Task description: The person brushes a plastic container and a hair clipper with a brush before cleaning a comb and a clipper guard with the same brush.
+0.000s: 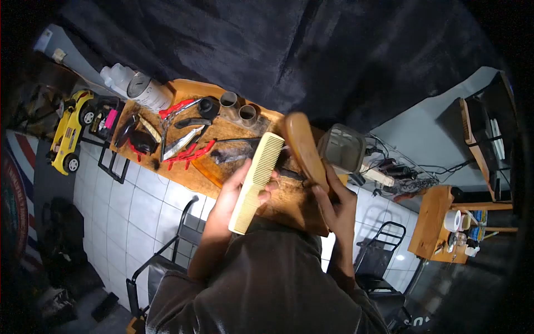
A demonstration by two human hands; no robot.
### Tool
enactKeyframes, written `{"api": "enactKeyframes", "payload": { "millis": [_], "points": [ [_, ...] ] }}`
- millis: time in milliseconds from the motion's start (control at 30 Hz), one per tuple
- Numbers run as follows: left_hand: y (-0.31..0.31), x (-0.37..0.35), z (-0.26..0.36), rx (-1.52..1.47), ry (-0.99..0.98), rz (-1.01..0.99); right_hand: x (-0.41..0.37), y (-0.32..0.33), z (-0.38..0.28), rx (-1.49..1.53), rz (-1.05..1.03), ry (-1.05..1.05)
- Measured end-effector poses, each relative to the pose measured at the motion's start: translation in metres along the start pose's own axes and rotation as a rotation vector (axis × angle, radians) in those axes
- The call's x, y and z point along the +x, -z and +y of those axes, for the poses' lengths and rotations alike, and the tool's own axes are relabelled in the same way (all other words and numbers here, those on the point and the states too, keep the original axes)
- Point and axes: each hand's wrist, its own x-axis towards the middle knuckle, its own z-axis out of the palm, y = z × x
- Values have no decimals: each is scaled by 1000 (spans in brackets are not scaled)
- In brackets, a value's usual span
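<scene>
A cream comb [257,183] is in my left hand [236,181], tilted, with its teeth towards the right. The fingers of that hand wrap behind it. My right hand [336,203] grips the lower end of a curved wooden brush [305,147], whose bristle side is turned away or in shadow. Comb and brush are close together but apart, above the wooden table [270,214]. Beyond them on the table lie a clear-toothed clipper comb or similar grey piece [233,153] and red clips [192,155].
Scissors and razors [183,142], two metal cups [247,114] and a white can [149,93] stand or lie on the table's left part. At its right are a clear container [342,147] and tangled cables [403,172]. A yellow toy car [71,131] is far left.
</scene>
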Motion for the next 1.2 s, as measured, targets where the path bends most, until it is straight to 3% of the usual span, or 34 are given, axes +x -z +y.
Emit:
{"api": "enactKeyframes", "payload": {
  "millis": [33,67,100,167,233,300,333,433,533,667,767,800,833,900,967,1033,1200],
  "points": [
    [6,0,1,-65,-16,-44,-1,4,2,-3,-132,155],
    [10,-3,2,64,-96,176,-2,10,5,-7,-263,307],
    [15,-4,12,26,-9,13,-4,13,7,-11,-391,457],
    [5,1,8,-5,-65,98,-8,10,-7,-37,-625,495],
    [8,2,8,-78,-7,32,-12,6,-12,-126,-644,490],
    [6,-2,7,-83,13,47,-13,0,4,-125,-485,361],
    [3,-4,6,-112,62,8,-8,0,24,-204,-391,457],
    [20,-3,4,-189,44,-13,0,-2,15,-389,-21,130],
    [23,1,5,-171,26,-20,0,5,11,-92,35,97],
    [3,7,11,190,-18,276,-12,12,10,-77,-485,472],
    [10,17,8,-10,38,144,-19,4,-13,-33,-741,463],
    [12,18,8,-38,67,135,-20,0,-9,-79,-636,474],
    [26,21,10,-111,133,-14,-20,-4,-1,-127,-528,483],
    [42,16,13,-16,165,76,-15,-2,17,-103,-427,338],
    [23,3,-3,85,-9,212,-8,1,19,-185,-228,304],
    [22,6,-2,-40,112,6,-7,4,10,-239,-67,151],
    [3,3,-4,-53,107,8,2,13,4,-216,200,106]
  ]
}}
